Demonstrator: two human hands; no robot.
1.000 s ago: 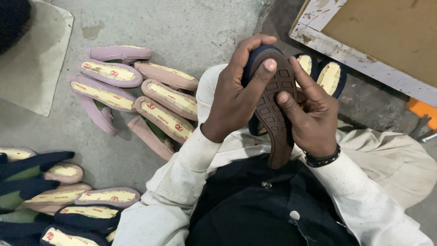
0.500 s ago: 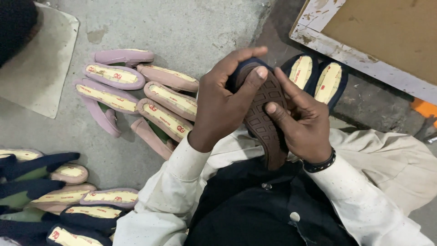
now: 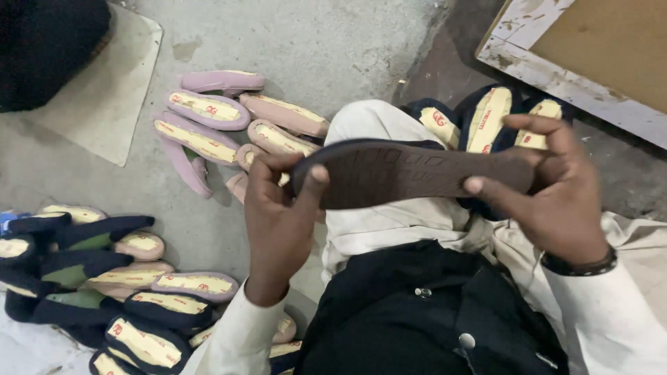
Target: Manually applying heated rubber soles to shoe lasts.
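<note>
**Shoe turned flat, sole up, between both hands**

Since the earlier frames, the dark shoe (image 3: 417, 173) had swung from standing on end to lying crosswise in front of the person, its brown ribbed sole facing the camera. Both hands had slid apart to its two ends. The left hand (image 3: 278, 222) gripped the end on that side, thumb pressed on the sole near the rim and fingers curled under the edge. The right hand (image 3: 556, 201) clamped the opposite end, thumb laid across the sole and the forefinger stretched over the tip. A dark wristband (image 3: 580, 265) sat on the right wrist.

The shoe hung above the person's lap, over pale trousers and a black garment. Behind it on the concrete floor (image 3: 333, 48) lay a cluster of pink shoes (image 3: 229, 125) with cream insoles. A heap of dark blue shoes (image 3: 90, 278) lay well apart at the lower left, and a few more dark blue shoes with cream insoles (image 3: 486, 114) showed just beyond the held one, near a worn white-framed board (image 3: 570, 69).
</note>
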